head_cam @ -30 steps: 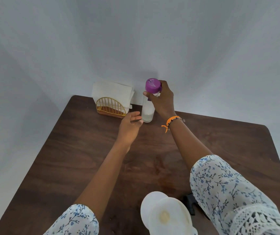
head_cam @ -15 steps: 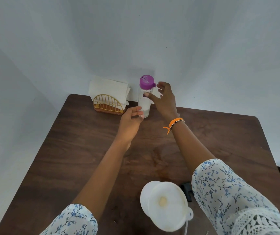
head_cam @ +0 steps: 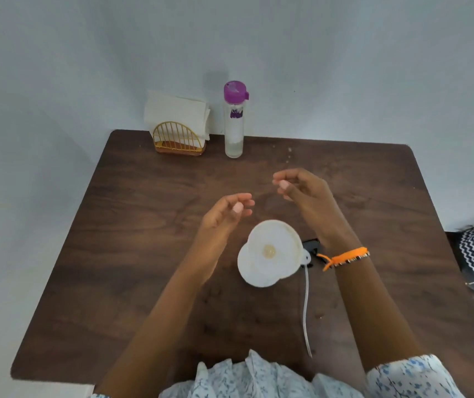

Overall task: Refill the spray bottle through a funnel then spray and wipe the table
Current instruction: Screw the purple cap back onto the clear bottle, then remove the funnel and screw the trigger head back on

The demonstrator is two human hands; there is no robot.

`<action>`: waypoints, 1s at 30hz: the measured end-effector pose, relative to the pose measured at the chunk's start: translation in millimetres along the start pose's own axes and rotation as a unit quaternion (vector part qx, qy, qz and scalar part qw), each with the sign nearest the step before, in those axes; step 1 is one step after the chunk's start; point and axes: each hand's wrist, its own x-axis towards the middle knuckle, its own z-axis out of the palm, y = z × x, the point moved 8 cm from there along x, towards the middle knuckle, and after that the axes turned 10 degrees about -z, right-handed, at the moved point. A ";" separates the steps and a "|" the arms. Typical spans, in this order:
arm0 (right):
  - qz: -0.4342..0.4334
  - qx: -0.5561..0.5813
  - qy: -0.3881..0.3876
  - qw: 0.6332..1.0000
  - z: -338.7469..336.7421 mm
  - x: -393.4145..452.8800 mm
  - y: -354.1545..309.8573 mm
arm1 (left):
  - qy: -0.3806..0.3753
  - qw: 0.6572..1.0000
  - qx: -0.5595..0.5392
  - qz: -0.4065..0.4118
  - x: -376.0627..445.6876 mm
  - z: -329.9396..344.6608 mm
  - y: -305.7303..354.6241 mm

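- Nearest of all, the person's pale floral sleeves [head_cam: 258, 377] fill the bottom edge, with both bare forearms reaching out over the dark wooden counter [head_cam: 115, 254].
- A thin clear dip tube [head_cam: 306, 311] lies on the counter between the forearms, running from near the sleeves up toward a black spray head [head_cam: 312, 245], most of which is hidden behind the funnel and the right wrist.
- A white funnel [head_cam: 273, 251] sits mouth-up in the middle of the counter, seen from above, on top of a round white body just under it, which I take to be the spray bottle [head_cam: 251, 271]; only its rim shows, so I cannot tell how full it is.
- An orange braided wristband [head_cam: 345, 257] circles the right wrist, just right of the funnel.
- The left hand [head_cam: 224, 214] hovers just beyond the funnel's far left edge, fingers loosely curled and apart, holding nothing.
- The right hand [head_cam: 302, 188] hangs a little farther out and to the right, fingers likewise loosely curled, empty, and touching nothing.
- A few small droplets or specks [head_cam: 289, 153] dot the counter beyond the right hand.
- At the far edge stands an upright clear refill bottle [head_cam: 233, 130] with a purple cap, a little liquid in its bottom.
- Just left of it, a gold wire napkin holder [head_cam: 179, 137] holds white paper napkins [head_cam: 175, 116] against the wall.
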 end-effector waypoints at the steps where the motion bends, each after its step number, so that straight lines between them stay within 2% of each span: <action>1: -0.003 0.002 0.001 1.000 -2.5 -13.7 -1.1 | -0.019 1.000 0.003 0.002 -6.0 4.0 -6.6; 5: 0.014 -0.008 0.029 0.999 -13.6 -58.8 4.8 | -0.097 0.995 0.006 -0.008 -19.2 19.2 -36.3; 8: 0.040 -0.018 0.044 0.998 -13.3 -81.0 13.6 | -0.110 0.993 0.038 -0.011 -21.3 23.3 -52.6; 14: 0.025 -0.088 0.034 0.995 -2.4 -96.7 14.3 | -0.046 0.990 0.128 0.019 -18.6 26.4 -66.2; 18: -0.007 -0.138 0.080 0.987 -1.5 -95.9 0.5 | 0.007 0.991 0.121 0.064 -15.4 27.0 -56.5; 23: -0.032 -0.160 0.113 0.980 0.9 -93.4 -8.7 | 0.032 0.990 0.123 0.056 -12.8 25.1 -60.1; 30: 0.016 -0.082 0.154 0.985 -9.4 -90.9 1.5 | 0.039 0.986 0.159 0.039 -2.2 21.9 -72.0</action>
